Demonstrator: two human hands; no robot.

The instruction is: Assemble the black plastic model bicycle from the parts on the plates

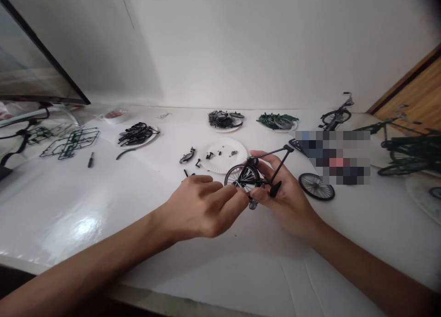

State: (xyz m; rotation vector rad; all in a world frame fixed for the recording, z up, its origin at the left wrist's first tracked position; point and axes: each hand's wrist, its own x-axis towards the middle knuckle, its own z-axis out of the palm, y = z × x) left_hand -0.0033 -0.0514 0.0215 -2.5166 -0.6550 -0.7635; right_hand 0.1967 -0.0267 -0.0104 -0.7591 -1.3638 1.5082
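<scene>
A black model bicycle frame (272,170) with one spoked wheel (242,177) fitted is held above the white table. My right hand (284,195) is wrapped round the frame near its saddle, with the thumb in front and fingers behind. My left hand (210,206) is closed at the wheel's lower edge, its fingertips touching the model near the hub; a thin dark rod (186,173) sticks out past its knuckles. A loose wheel (316,186) lies right of my right hand. Behind the hands is a paper plate (220,165) with small black parts.
Plates of black parts (138,134), dark parts (224,120) and green parts (277,121) stand farther back. Green part frames (70,142) and a small screwdriver (90,160) lie left. Assembled model bicycles (336,115) stand right, near a blurred-out object (339,158). A screen (32,55) rises at the left.
</scene>
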